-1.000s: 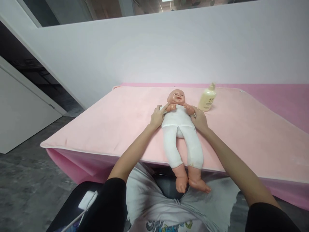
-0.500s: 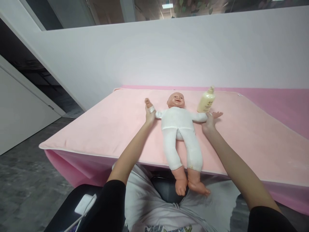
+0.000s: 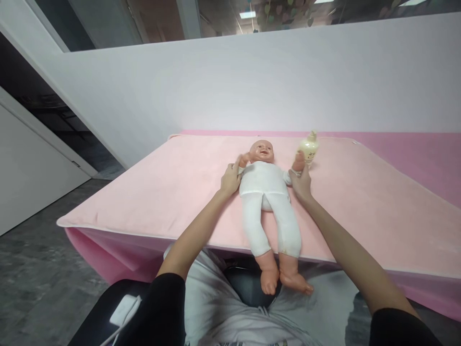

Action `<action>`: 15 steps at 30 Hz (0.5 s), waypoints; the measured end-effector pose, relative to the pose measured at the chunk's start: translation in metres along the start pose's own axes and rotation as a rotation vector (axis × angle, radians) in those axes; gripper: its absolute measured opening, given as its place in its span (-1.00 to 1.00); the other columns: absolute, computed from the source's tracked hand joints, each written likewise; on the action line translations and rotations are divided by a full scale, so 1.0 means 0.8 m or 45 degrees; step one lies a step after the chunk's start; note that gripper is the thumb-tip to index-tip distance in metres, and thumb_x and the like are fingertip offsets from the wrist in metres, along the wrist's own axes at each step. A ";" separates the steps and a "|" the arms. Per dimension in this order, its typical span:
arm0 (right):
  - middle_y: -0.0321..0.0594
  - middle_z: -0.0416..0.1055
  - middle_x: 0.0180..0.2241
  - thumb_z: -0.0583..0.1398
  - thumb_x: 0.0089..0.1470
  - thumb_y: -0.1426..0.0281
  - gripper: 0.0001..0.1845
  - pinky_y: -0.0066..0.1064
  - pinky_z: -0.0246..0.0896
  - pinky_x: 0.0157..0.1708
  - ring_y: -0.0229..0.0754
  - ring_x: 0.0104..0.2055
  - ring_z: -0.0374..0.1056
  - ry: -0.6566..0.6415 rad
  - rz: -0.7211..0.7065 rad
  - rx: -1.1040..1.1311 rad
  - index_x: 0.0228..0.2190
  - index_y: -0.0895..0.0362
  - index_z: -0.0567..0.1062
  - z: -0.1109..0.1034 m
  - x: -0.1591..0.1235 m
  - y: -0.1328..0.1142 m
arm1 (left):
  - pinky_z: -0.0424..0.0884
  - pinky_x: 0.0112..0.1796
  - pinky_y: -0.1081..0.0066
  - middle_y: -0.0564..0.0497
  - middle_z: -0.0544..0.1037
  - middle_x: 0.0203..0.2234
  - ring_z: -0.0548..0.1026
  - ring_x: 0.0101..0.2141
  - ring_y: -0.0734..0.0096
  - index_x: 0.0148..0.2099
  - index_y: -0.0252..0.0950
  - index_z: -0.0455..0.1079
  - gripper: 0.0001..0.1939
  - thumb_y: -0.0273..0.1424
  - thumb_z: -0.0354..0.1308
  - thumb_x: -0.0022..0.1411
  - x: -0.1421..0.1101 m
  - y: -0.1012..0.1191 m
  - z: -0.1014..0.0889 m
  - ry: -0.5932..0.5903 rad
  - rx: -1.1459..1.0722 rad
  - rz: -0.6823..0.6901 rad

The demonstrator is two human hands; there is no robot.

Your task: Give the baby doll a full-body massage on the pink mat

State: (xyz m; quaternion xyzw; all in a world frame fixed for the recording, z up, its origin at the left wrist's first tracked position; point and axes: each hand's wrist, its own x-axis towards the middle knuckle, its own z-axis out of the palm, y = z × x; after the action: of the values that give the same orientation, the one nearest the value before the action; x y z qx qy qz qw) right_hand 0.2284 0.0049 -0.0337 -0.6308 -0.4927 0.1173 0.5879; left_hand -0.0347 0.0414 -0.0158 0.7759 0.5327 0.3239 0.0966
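A baby doll [image 3: 268, 192] in a white bodysuit lies on its back on a pink padded mat [image 3: 173, 192], head away from me, bare feet hanging over the near edge. My left hand [image 3: 230, 178] is closed round the doll's arm on the left, which bends up toward the face. On the other side my right hand [image 3: 299, 181] grips the doll's other arm and holds it raised. A cream lotion bottle [image 3: 309, 149] stands just behind that raised arm.
The mat covers a table with a darker pink cover [image 3: 414, 149] showing at the right. A white wall [image 3: 252, 86] runs directly behind it. Grey floor [image 3: 32, 269] lies to the left. My lap and a white cable [image 3: 124, 312] are below the table edge.
Half a second ago the doll's arms were stretched out sideways; now both hands have drawn them back in and up toward the doll's chest and head.
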 end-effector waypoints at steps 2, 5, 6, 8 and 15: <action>-0.06 0.40 -0.09 0.07 -0.02 0.38 -0.43 -0.16 0.22 -0.03 -0.04 -0.08 0.28 -0.179 -0.250 -0.227 0.08 0.12 0.32 0.001 -0.008 -0.013 | 0.37 -0.15 0.25 -0.12 0.31 -0.02 0.36 -0.03 0.13 0.36 0.11 -0.06 -0.44 -0.35 -0.15 0.36 -0.004 0.014 -0.004 -0.098 0.250 0.098; -0.01 0.39 -0.17 -0.02 -0.03 0.50 -0.41 -0.15 0.16 -0.02 -0.01 -0.09 0.24 -0.408 -0.493 -0.527 0.06 0.14 0.40 0.004 -0.014 -0.024 | 0.36 -0.17 0.27 -0.10 0.28 -0.03 0.32 -0.04 0.16 0.34 0.22 -0.07 -0.44 -0.38 -0.20 0.38 -0.007 0.028 -0.007 -0.145 0.428 0.166; 0.00 0.39 -0.19 -0.03 -0.02 0.51 -0.41 -0.15 0.16 -0.03 0.00 -0.11 0.23 -0.435 -0.516 -0.583 0.06 0.14 0.42 0.005 -0.014 -0.026 | 0.36 -0.17 0.28 -0.10 0.27 -0.02 0.32 -0.04 0.17 0.34 0.22 -0.09 -0.44 -0.39 -0.21 0.38 -0.007 0.029 -0.007 -0.155 0.444 0.165; 0.00 0.38 -0.22 -0.03 0.00 0.49 -0.42 -0.16 0.16 -0.06 -0.01 -0.14 0.22 -0.425 -0.519 -0.606 0.07 0.15 0.41 0.004 -0.014 -0.028 | 0.36 -0.15 0.27 -0.10 0.27 -0.01 0.31 -0.04 0.18 0.35 0.22 -0.10 -0.43 -0.39 -0.21 0.38 -0.007 0.029 -0.007 -0.169 0.440 0.166; -0.11 0.43 -0.11 0.12 -0.05 0.35 -0.50 -0.16 0.24 -0.06 -0.05 -0.11 0.31 -0.223 -0.142 -0.080 -0.01 0.11 0.38 0.001 -0.015 -0.020 | 0.36 -0.03 0.14 -0.16 0.32 0.03 0.35 0.04 0.08 0.36 -0.03 -0.01 -0.41 -0.38 -0.07 0.31 -0.001 0.005 0.002 -0.028 -0.144 0.072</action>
State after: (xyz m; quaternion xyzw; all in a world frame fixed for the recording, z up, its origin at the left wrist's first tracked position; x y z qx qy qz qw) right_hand 0.2142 -0.0067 -0.0250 -0.6079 -0.5800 0.1234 0.5281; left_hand -0.0309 0.0393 -0.0153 0.7875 0.4901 0.3477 0.1370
